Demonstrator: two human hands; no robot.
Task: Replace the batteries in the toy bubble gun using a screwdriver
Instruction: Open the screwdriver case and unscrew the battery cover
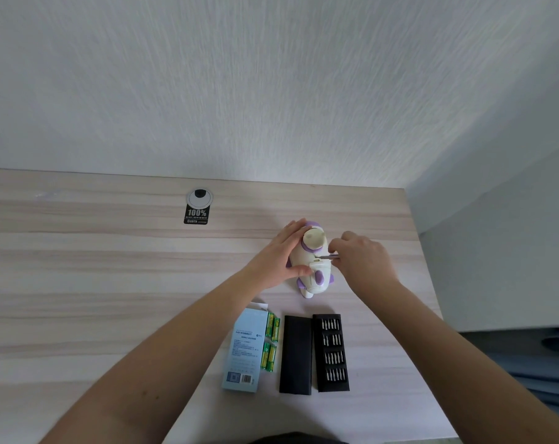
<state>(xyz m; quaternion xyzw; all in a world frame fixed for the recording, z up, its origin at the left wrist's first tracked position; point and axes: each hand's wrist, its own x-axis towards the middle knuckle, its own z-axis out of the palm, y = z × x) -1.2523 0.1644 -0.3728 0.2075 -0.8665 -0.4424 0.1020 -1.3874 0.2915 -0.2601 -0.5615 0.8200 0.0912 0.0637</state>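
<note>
Fingers point(337, 243) right of bubble gun point(313, 261)

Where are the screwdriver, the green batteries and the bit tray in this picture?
screwdriver point(328, 257): head view, on its metal shaft beside the toy.
green batteries point(273, 328): head view, on the upper pair's middle.
bit tray point(332, 352): head view, on its black middle between bit rows.

Table point(111, 283): pale wood-grain laminate, matt, smooth. Wall point(271, 75): white, rough streaked texture. Toy point(313, 267): smooth cream and purple plastic, slight sheen. Screwdriver point(328, 257): thin grey metal shaft. Box point(244, 350): light blue card, printed. Batteries point(273, 328): glossy green wrap. Bit tray point(331, 350): matt black, metal bits.
</note>
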